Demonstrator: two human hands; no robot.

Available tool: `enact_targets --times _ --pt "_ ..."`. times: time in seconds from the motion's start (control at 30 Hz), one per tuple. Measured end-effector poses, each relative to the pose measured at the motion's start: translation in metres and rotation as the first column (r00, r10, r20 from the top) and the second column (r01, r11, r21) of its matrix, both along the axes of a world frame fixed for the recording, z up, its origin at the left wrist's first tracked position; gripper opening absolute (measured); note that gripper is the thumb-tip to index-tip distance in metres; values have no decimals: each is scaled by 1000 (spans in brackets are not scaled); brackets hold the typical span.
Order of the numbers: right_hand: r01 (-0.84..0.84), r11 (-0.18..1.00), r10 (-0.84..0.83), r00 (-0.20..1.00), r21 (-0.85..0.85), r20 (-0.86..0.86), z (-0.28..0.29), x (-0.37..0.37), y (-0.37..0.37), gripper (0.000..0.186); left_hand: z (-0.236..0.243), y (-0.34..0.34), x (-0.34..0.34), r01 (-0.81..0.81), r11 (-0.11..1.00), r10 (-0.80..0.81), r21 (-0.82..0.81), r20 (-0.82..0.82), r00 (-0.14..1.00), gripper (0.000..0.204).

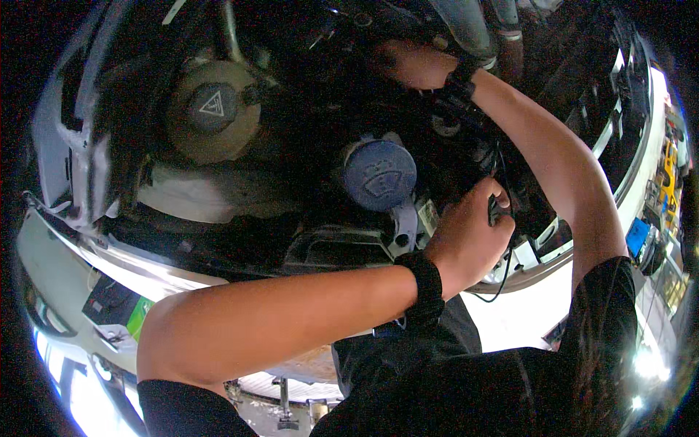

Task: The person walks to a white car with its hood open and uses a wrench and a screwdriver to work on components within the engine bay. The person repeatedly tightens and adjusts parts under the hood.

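Observation:
Deep in a car's engine bay, both my arms reach over the front edge. My left hand (pixel 472 237) is closed, with curled fingers, around a thin black cable (pixel 512 191). The cable runs up into the dark and loops down below the hand. Further in, my right hand (pixel 419 65) reaches into shadow beside a grey pipe (pixel 470 29); its fingertips are lost in the dark. Left of my left hand sits a blue washer-fluid cap (pixel 380 175). I wear dark bands on both wrists.
A round coolant tank with a dark cap (pixel 212 108) stands at the left. The white front body edge (pixel 145 269) curves across below. Beyond it on the right are a blue object (pixel 638 237) and yellow items (pixel 668 182).

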State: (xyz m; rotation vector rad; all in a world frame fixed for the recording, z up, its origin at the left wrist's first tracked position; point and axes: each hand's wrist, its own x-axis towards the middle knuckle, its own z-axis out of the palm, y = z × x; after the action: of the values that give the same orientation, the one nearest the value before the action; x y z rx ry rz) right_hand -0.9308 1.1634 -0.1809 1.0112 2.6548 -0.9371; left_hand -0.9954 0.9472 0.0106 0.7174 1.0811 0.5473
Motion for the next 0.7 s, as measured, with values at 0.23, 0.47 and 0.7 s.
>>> enact_targets --times 0.23,0.47,0.7 --pt "28 997 -28 1000 -70 -3 39 -15 -11 39 -2 -3 1 -15 1000 15 3 27 1000 26" --pt "-27 1000 26 999 9 41 27 -18 -16 41 -3 -3 1 0 1000 0 3 25 1000 26" --pt "-156 988 151 978 -22 -142 -13 12 -3 35 -4 -4 3 -14 1000 13 26 18 1000 25"
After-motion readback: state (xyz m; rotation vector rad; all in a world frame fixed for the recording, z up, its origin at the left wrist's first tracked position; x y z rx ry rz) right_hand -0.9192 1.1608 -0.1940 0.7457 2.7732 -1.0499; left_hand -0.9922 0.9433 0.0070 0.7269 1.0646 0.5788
